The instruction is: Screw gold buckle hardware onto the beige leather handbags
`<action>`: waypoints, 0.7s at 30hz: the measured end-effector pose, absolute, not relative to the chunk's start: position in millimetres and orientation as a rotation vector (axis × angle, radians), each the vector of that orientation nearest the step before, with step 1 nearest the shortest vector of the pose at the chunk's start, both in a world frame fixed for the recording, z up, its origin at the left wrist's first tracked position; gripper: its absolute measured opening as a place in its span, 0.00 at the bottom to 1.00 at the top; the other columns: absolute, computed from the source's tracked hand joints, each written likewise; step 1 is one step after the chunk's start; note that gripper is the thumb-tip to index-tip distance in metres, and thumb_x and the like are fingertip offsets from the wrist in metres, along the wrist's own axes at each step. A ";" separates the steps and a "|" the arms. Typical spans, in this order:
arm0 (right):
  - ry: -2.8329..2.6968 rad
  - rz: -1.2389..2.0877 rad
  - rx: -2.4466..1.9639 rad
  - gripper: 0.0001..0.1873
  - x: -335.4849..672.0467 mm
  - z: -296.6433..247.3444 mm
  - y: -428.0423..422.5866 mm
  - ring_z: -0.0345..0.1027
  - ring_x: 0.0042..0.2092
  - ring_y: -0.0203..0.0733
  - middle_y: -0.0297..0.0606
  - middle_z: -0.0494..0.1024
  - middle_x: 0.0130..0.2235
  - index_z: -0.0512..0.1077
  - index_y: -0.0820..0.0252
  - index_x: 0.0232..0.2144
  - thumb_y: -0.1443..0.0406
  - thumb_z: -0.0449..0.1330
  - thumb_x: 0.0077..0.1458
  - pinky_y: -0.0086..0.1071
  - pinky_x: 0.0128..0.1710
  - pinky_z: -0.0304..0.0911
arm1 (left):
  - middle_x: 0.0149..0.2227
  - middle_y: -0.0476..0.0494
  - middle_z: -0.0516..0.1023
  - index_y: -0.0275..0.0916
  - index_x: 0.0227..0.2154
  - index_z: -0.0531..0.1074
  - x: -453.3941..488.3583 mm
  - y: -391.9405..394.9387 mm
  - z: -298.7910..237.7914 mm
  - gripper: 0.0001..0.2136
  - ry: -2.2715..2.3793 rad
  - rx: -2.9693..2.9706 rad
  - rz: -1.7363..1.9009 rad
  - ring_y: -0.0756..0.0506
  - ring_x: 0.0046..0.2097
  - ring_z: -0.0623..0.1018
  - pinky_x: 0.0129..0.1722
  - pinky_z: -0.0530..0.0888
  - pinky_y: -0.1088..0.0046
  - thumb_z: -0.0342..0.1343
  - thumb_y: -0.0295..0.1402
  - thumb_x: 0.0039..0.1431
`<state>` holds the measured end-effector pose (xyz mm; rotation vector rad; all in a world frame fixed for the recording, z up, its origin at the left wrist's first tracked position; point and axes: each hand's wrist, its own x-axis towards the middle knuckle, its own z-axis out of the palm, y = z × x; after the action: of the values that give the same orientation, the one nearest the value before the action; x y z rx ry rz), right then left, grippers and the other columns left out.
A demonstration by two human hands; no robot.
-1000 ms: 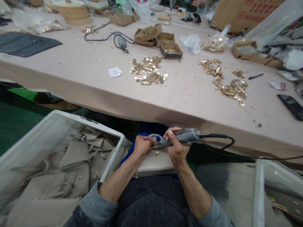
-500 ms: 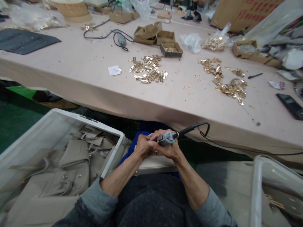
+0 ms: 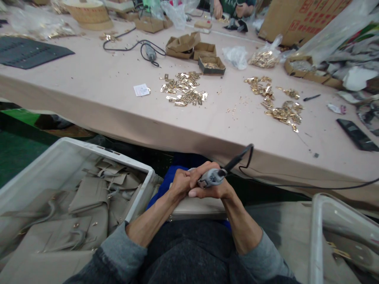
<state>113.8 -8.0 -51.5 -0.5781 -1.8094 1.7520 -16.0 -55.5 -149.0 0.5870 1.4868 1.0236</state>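
Note:
A beige handbag [image 3: 198, 208] lies across my lap under the table's front edge. My right hand [image 3: 211, 186] is wrapped round a grey corded power screwdriver [image 3: 211, 178], held upright with its tip down on the bag's top. My left hand [image 3: 179, 184] is closed against the bag right beside the tool; what it pinches is hidden behind my fingers. The tool's black cord [image 3: 245, 156] loops up and runs off to the right.
A white bin [image 3: 139, 199] of beige bags stands at my left, another bin [image 3: 315, 236] at my right. On the table [image 3: 97, 98] lie piles of gold metal fittings [image 3: 183, 88], small cardboard boxes [image 3: 211, 65], a second screwdriver [image 3: 149, 51] and a black phone [image 3: 353, 134]. Another person's hands work at the far edge.
My right hand turned the screwdriver from lying sideways to standing upright over the bag, and both hands drew together. The cord swung up with it.

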 end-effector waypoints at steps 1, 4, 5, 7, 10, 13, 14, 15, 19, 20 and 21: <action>-1.694 1.725 -0.572 0.14 117.8 -48.4 -7.8 0.67 0.25 0.38 0.37 0.77 0.24 0.79 0.59 0.24 0.56 0.74 0.43 0.33 0.27 0.65 | 0.14 0.50 0.64 0.35 0.12 0.72 -15.4 -55.6 -151.5 0.15 1.487 0.583 1.019 0.53 0.19 0.62 0.18 0.53 0.74 0.70 0.37 0.40; -1.250 1.558 -0.568 0.11 133.9 -33.3 -4.8 0.64 0.22 0.36 0.34 0.74 0.23 0.78 0.56 0.27 0.57 0.73 0.45 0.32 0.24 0.63 | 0.12 0.52 0.62 0.35 0.16 0.76 -15.5 -56.5 -158.9 0.12 1.485 0.565 1.006 0.54 0.16 0.56 0.16 0.49 0.74 0.69 0.38 0.40; -1.112 1.500 -0.576 0.11 141.0 -26.3 -1.4 0.62 0.22 0.34 0.32 0.73 0.23 0.78 0.56 0.28 0.58 0.72 0.46 0.31 0.23 0.62 | 0.12 0.52 0.62 0.35 0.17 0.76 -16.1 -56.7 -160.7 0.13 1.484 0.561 1.005 0.54 0.15 0.55 0.16 0.48 0.74 0.68 0.39 0.40; -0.893 1.409 -0.596 0.10 157.9 -10.7 11.4 0.58 0.21 0.29 0.30 0.71 0.25 0.76 0.57 0.29 0.60 0.71 0.48 0.28 0.23 0.61 | 0.13 0.51 0.64 0.35 0.18 0.77 -17.3 -56.8 -162.2 0.14 1.478 0.570 1.011 0.54 0.16 0.55 0.16 0.49 0.74 0.68 0.41 0.40; -0.657 1.301 -0.624 0.10 187.2 9.9 44.5 0.58 0.23 0.26 0.30 0.71 0.28 0.73 0.59 0.29 0.62 0.70 0.49 0.26 0.25 0.64 | 0.15 0.48 0.69 0.35 0.19 0.77 -18.2 -58.8 -159.5 0.14 1.445 0.641 1.017 0.52 0.17 0.61 0.18 0.54 0.74 0.69 0.42 0.40; -0.534 1.141 -0.669 0.12 211.2 18.4 86.7 0.63 0.25 0.28 0.30 0.72 0.30 0.70 0.59 0.30 0.64 0.71 0.48 0.26 0.28 0.68 | 0.22 0.44 0.77 0.35 0.24 0.81 -19.8 -62.3 -159.0 0.13 1.434 0.808 0.969 0.46 0.24 0.72 0.24 0.65 0.72 0.69 0.42 0.42; -0.516 1.087 -0.689 0.13 216.8 18.0 101.4 0.66 0.27 0.30 0.30 0.73 0.30 0.69 0.59 0.31 0.65 0.71 0.47 0.28 0.30 0.70 | 0.25 0.43 0.79 0.36 0.27 0.82 -20.7 -62.6 -160.4 0.12 1.437 0.879 0.947 0.44 0.28 0.75 0.29 0.68 0.72 0.68 0.41 0.44; -0.497 1.039 -0.712 0.15 221.3 16.2 115.8 0.68 0.29 0.32 0.31 0.74 0.30 0.69 0.59 0.31 0.66 0.71 0.45 0.30 0.32 0.72 | 0.28 0.43 0.81 0.37 0.29 0.83 -21.7 -62.1 -162.0 0.12 1.430 0.948 0.903 0.42 0.32 0.77 0.32 0.70 0.71 0.67 0.41 0.46; -0.415 0.992 -0.900 0.17 230.8 4.2 155.4 0.72 0.30 0.39 0.33 0.74 0.25 0.67 0.61 0.26 0.70 0.72 0.37 0.36 0.33 0.75 | 0.32 0.42 0.83 0.38 0.30 0.83 -24.0 -58.0 -161.2 0.17 1.429 1.127 0.810 0.37 0.38 0.80 0.38 0.72 0.67 0.64 0.48 0.51; -0.419 0.996 -0.941 0.17 232.2 2.1 157.6 0.73 0.30 0.41 0.33 0.74 0.24 0.67 0.62 0.25 0.71 0.72 0.36 0.36 0.32 0.75 | 0.33 0.42 0.83 0.38 0.30 0.83 -24.5 -57.4 -158.3 0.18 1.440 1.147 0.801 0.36 0.38 0.80 0.39 0.73 0.66 0.64 0.50 0.51; -0.446 1.003 -0.969 0.17 234.0 0.6 156.2 0.73 0.31 0.41 0.34 0.74 0.23 0.67 0.62 0.24 0.71 0.72 0.35 0.36 0.32 0.75 | 0.33 0.42 0.84 0.39 0.30 0.84 -25.2 -57.3 -154.9 0.19 1.447 1.155 0.798 0.35 0.39 0.80 0.39 0.73 0.66 0.64 0.51 0.50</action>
<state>234.0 156.2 0.6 -0.9693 -0.4463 1.0030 -25.2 -57.3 -154.9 1.1549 1.4469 0.7979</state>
